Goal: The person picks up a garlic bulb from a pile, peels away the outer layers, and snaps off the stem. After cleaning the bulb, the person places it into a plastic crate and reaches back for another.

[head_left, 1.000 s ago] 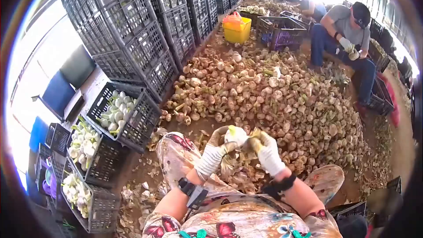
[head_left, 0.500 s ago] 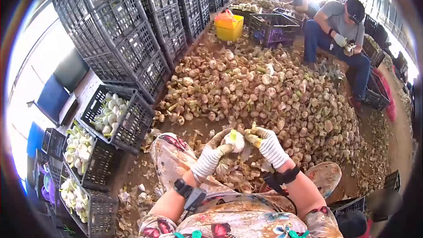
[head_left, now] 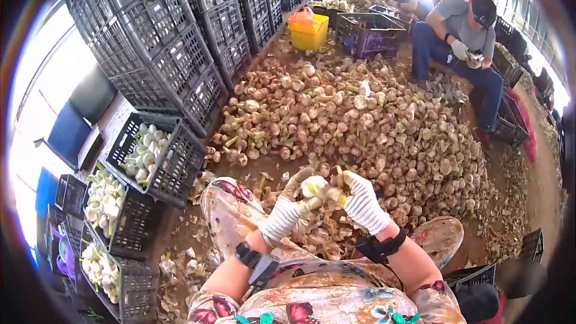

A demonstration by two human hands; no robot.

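Pale round garlic bulb [head_left: 314, 187], frame centre: gripped between gloved left hand [head_left: 290, 207] and gloved right hand [head_left: 358, 201], both closed round it. Brown unpeeled garlic heap [head_left: 372, 126] beyond.

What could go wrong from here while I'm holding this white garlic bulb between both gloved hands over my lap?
The white garlic bulb is pinched only by the fingertips of the gloved left hand and gloved right hand, so it might slip into the papery skins heaped below. The black plastic crate of peeled bulbs sits off to the left, so a tossed bulb may miss its rim.
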